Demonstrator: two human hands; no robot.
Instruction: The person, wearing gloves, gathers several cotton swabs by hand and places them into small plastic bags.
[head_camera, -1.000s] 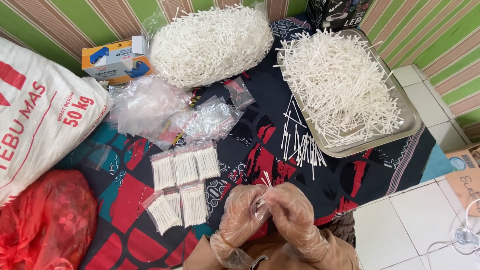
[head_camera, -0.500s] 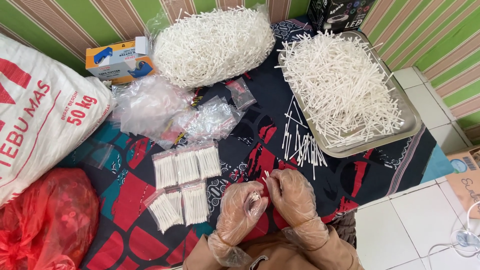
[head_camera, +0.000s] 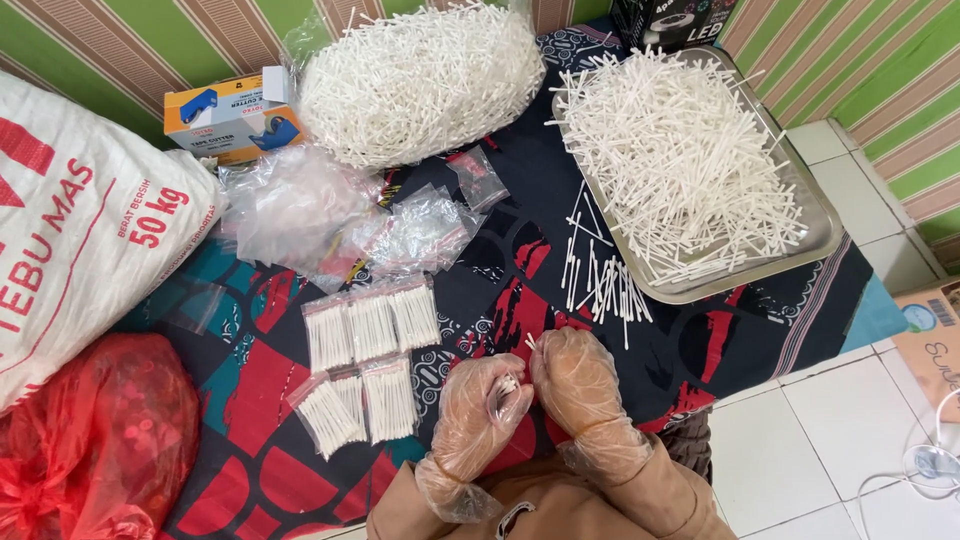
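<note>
Both my hands wear thin clear plastic gloves and meet low in the middle of the view. My left hand (head_camera: 483, 408) is closed around a small bundle of white sticks (head_camera: 508, 385). My right hand (head_camera: 576, 378) pinches the ends of the same sticks from the right. Just left of my hands lie several small clear packets filled with white sticks (head_camera: 365, 358). A few loose white sticks (head_camera: 600, 280) lie on the dark patterned cloth (head_camera: 500, 260) beyond my hands.
A metal tray (head_camera: 805, 235) heaped with white sticks sits at the upper right. A big clear bag of sticks (head_camera: 420, 80), empty clear bags (head_camera: 330, 215), a small orange and blue box (head_camera: 230, 115), a white sack (head_camera: 70, 230) and a red bag (head_camera: 85, 440) lie around.
My hands have stayed close together over the cloth, shifting slightly as the fingers work the bundle of sticks. Nothing else has moved.
</note>
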